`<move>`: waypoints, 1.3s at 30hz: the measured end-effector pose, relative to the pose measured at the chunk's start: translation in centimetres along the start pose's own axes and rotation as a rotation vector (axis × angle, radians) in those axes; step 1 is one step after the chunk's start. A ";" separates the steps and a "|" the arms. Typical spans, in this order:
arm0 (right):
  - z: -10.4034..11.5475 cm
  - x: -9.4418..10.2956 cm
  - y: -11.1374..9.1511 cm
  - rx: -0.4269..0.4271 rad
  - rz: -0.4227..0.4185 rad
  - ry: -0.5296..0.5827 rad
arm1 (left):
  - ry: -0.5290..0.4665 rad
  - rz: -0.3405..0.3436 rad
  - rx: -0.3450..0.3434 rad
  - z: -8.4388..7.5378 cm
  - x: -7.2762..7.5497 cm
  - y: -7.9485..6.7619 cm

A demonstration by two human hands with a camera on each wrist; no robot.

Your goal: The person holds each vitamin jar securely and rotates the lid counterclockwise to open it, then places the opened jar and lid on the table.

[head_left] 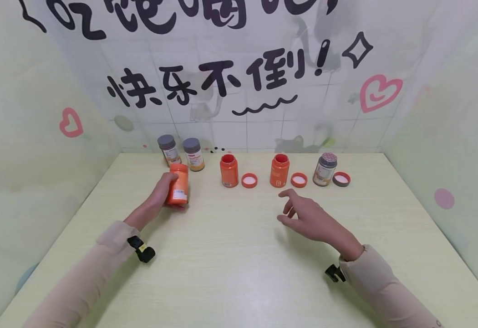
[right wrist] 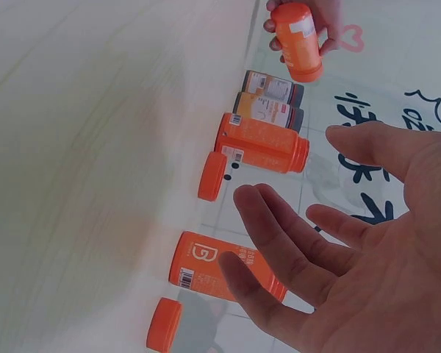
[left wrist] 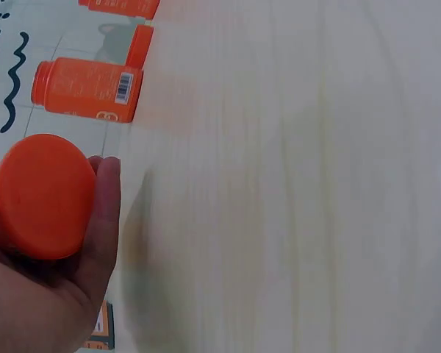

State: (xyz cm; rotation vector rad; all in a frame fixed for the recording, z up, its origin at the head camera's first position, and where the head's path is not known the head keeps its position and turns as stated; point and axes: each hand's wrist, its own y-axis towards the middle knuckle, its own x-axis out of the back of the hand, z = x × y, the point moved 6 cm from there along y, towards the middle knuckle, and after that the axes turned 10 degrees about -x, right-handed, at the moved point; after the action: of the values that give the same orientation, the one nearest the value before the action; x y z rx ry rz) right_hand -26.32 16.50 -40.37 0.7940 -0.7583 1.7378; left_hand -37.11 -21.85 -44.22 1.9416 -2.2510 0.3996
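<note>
My left hand grips an orange bottle with a white label, an orange cap on its top. In the left wrist view the round orange base of this bottle faces the camera, the fingers wrapped about its side. Over the table, my right hand hangs with loosely bent fingers and holds nothing. Beyond it stands an uncapped orange bottle, its orange cap lying beside it. Another uncapped orange bottle stands farther left, also with a loose cap at its side.
Two grey-capped bottles, one at the back left and one beside it, stand behind the held bottle. At the right a clear, dark-necked bottle has a dark red-rimmed cap next to it. Walls enclose the table on three sides.
</note>
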 end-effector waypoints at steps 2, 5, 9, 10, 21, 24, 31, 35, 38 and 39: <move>0.0 0.0 0.0 -0.001 0.002 -0.003 | 0.029 0.023 -0.028 -0.2 -0.9 -0.2; -0.1 0.1 -0.1 -0.008 0.008 -0.003 | 0.119 0.072 -0.081 -0.5 -2.2 -0.6; -0.2 0.1 -0.1 -0.022 0.012 -0.001 | 0.188 0.154 -0.108 -0.9 -4.4 -1.1; -0.2 0.2 -0.1 -0.023 0.012 0.000 | 0.194 0.167 -0.106 -0.9 -4.9 -1.3; 0.0 0.1 -0.3 0.003 0.021 0.019 | 0.149 0.275 -0.109 -1.7 -9.8 -2.8; 0.1 0.1 -0.3 0.005 0.019 0.021 | 0.119 0.298 -0.116 -2.0 -11.0 -3.0; 0.3 0.3 -0.3 -0.007 0.028 0.032 | 0.081 0.357 -0.141 -2.7 -13.8 -3.5; 0.4 0.5 -0.3 0.001 0.030 0.035 | 0.056 0.357 -0.098 -2.6 -15.2 -3.8; 0.6 0.6 -0.2 0.000 0.029 0.036 | 0.020 0.367 -0.075 -2.6 -16.3 -3.8; 0.7 0.6 -0.2 -0.003 0.028 0.038 | 0.007 0.372 -0.073 -2.7 -16.6 -3.8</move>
State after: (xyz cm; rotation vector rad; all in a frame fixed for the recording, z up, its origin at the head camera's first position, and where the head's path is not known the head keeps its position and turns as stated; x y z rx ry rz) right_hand -26.21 16.35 -39.48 0.7490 -0.7499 1.7716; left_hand -30.90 -5.80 -45.86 1.4807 -2.5829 0.3566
